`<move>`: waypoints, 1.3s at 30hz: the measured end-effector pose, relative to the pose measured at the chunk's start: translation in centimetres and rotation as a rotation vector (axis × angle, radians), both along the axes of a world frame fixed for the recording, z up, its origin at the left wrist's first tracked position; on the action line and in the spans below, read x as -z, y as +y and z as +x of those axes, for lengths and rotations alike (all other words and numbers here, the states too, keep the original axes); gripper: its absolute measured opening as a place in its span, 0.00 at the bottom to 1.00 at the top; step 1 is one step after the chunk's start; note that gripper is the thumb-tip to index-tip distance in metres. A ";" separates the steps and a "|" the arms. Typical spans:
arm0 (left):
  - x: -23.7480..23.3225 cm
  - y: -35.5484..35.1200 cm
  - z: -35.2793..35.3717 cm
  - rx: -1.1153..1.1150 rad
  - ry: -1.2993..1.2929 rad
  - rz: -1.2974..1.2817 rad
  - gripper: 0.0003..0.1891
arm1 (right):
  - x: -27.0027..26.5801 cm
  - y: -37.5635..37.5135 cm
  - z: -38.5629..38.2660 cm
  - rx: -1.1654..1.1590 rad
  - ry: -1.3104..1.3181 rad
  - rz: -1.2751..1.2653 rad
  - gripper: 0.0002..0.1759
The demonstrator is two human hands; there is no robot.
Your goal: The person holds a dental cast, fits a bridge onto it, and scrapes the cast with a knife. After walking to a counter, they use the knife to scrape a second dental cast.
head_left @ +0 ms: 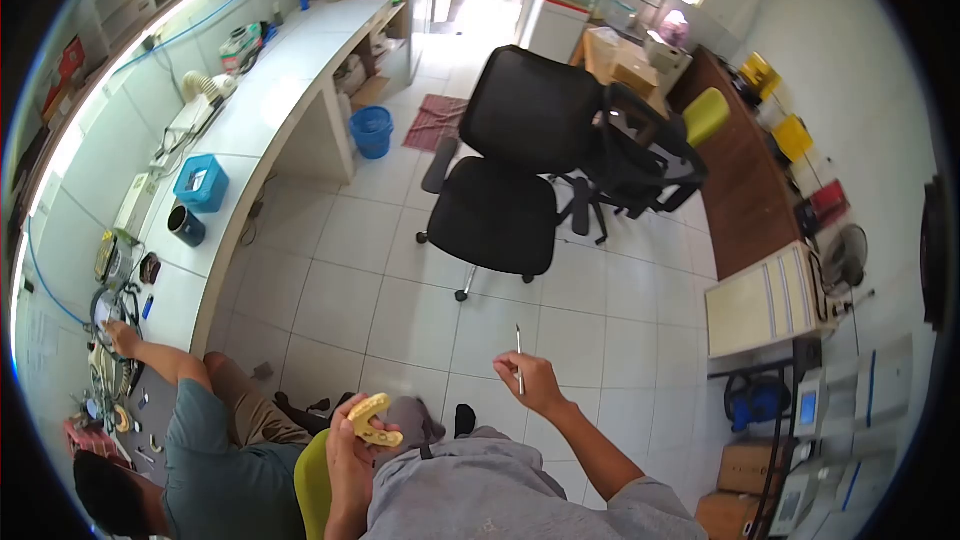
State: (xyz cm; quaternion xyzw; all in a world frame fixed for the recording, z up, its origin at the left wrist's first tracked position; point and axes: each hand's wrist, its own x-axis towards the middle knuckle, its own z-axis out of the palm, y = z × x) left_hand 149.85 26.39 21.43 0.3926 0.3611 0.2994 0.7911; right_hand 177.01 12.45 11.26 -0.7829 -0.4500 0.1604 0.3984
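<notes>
My left hand [352, 450] is closed around a yellow, horseshoe-shaped dental cast [371, 422], held up in front of my grey shirt. Off to the right, my right hand [530, 380] pinches a thin brush [519, 345] with a pale handle and a dark, pointed tip, which points up and away from me. Brush and cast are well apart. My fingers cover part of the cast and the lower part of the brush.
A co-worker [225, 460] sits at the left bench [240, 130], one hand among small tools. Ahead stand a black office chair [495, 215], a second dark chair [640, 165] and a blue bucket [371, 132]. A cream cabinet [765, 300] stands at right.
</notes>
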 end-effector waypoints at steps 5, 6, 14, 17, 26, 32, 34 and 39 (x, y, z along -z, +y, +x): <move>2.8 7.6 3.9 -0.200 0.039 -0.028 0.25 | 0.9 12.8 7.7 -0.156 -0.043 0.019 0.11; 3.7 9.5 4.7 -0.237 0.042 -0.038 0.25 | 1.4 15.7 9.4 -0.171 -0.076 0.024 0.11; 1.4 29.3 12.0 -0.294 0.013 -0.042 0.23 | -1.1 36.3 22.8 -0.049 -0.167 0.074 0.17; -0.9 37.3 14.7 -0.256 0.111 0.055 0.24 | -2.6 41.7 29.6 0.009 -0.295 0.113 0.21; -1.4 53.9 25.7 -0.220 0.010 0.163 0.23 | -5.4 53.0 52.5 0.601 -0.415 0.065 0.28; -1.8 60.4 34.7 -0.052 0.024 0.061 0.23 | -5.9 58.6 61.4 1.151 -0.198 -0.305 0.37; -2.0 62.5 38.3 0.014 0.035 0.101 0.23 | -3.7 60.2 63.8 1.275 -0.070 -0.308 0.39; -1.2 69.5 45.3 0.252 0.073 0.045 0.24 | 0.7 60.4 60.9 1.426 -0.109 -0.206 0.45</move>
